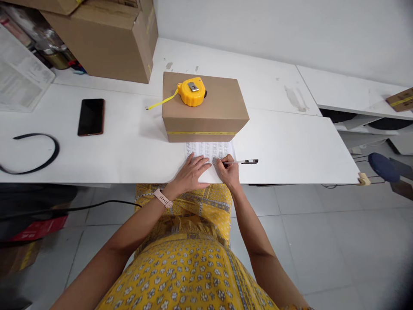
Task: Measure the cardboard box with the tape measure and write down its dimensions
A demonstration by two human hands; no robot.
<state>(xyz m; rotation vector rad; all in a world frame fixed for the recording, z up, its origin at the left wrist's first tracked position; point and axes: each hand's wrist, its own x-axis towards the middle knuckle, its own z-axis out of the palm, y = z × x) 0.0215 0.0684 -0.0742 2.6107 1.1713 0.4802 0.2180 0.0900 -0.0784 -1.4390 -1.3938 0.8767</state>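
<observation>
A printed sheet of paper (209,149) lies at the table's front edge, its far end up against or under a cardboard box (219,101). My left hand (192,172) rests flat on the paper's left side, fingers spread. In my right hand (229,173) is a pen (245,162), its tip end down at the sheet and its capped-looking dark end pointing right. On top of the box sits a yellow tape measure (192,91), with a short length of its blade sticking out to the left.
A phone (91,117) and a black curved band (53,150) lie on the white table (135,142) to the left. A large carton (109,47) stands at the back left. On the right, a small box (401,100) sits on the table. A dark cable (106,202) hangs below.
</observation>
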